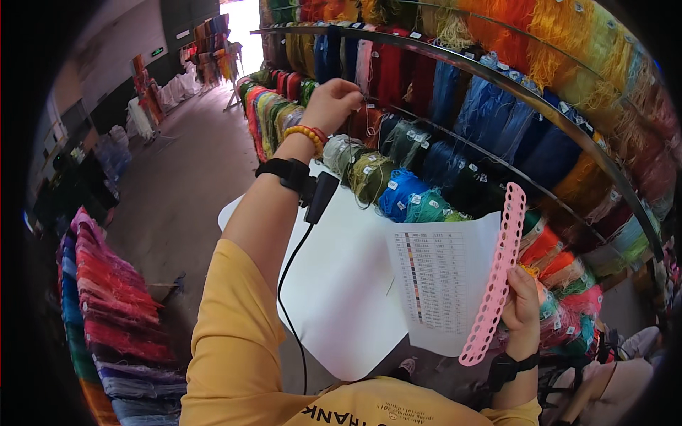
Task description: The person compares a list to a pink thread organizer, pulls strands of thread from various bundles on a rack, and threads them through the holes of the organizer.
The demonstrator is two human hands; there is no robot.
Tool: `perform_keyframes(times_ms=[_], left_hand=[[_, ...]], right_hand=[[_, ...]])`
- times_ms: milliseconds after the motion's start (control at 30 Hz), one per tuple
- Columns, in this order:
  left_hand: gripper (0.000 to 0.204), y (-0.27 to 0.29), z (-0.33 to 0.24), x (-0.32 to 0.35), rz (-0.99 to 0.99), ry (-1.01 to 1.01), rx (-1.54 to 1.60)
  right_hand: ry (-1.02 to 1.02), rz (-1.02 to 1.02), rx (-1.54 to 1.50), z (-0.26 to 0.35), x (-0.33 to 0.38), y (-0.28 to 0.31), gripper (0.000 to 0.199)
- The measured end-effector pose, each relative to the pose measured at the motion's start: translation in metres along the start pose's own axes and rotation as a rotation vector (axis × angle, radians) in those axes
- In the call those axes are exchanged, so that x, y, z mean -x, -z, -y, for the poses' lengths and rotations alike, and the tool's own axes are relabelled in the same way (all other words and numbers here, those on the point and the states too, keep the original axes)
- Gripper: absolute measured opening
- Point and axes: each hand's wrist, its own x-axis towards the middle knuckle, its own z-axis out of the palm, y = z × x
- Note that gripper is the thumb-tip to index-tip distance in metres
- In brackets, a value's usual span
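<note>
My left hand is raised in front of the racks, fingers pinched together beside the hanging dark and red thread skeins. What the pinch holds, if anything, is too small to make out. A thin strand shows by the fingertips. At the right, my right hand grips a long pink strip with holes along both edges. A white printed sheet with a table and small colour swatches lies against the strip's left side. Whether my fingers also hold the sheet is hidden.
A white board with rounded corners lies before me. Metal rails carry colourful skeins, with blue and green bundles below. More skeins hang at the lower left. A black cable runs from my left wrist. A person's legs show at lower right.
</note>
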Motion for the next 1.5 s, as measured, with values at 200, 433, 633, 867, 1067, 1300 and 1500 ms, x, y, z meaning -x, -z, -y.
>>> perform_keyframes(times_ms=[200,433,633,867,1067,1300,1500], left_hand=[[0.034,0.02,0.08,0.031,0.012,0.082,-0.561],[0.027,0.02,0.096,0.104,0.465,0.358,-0.303],[0.054,0.0,0.048,0.204,0.666,0.774,0.453],[0.074,-0.02,0.035,0.281,0.461,1.022,0.732],[0.066,-0.034,0.03,0.287,0.291,0.989,1.045],[0.026,-0.016,0.031,0.311,-0.142,0.928,0.699],[0.024,-0.012,0.034,0.327,-0.27,1.046,0.261]], right_hand=[[-0.043,0.068,-0.026,-0.015,-0.007,0.013,0.021],[-0.126,0.062,-0.068,-0.017,-0.01,0.005,0.02],[-0.213,0.097,-0.139,-0.039,-0.038,-0.021,0.024],[-0.322,0.261,-0.31,-0.056,-0.07,-0.061,0.025],[-0.388,0.436,-0.32,-0.063,-0.085,-0.079,0.021],[-0.152,0.243,0.319,-0.099,-0.112,-0.051,0.009],[-0.281,0.365,0.429,-0.128,-0.11,-0.047,0.012]])
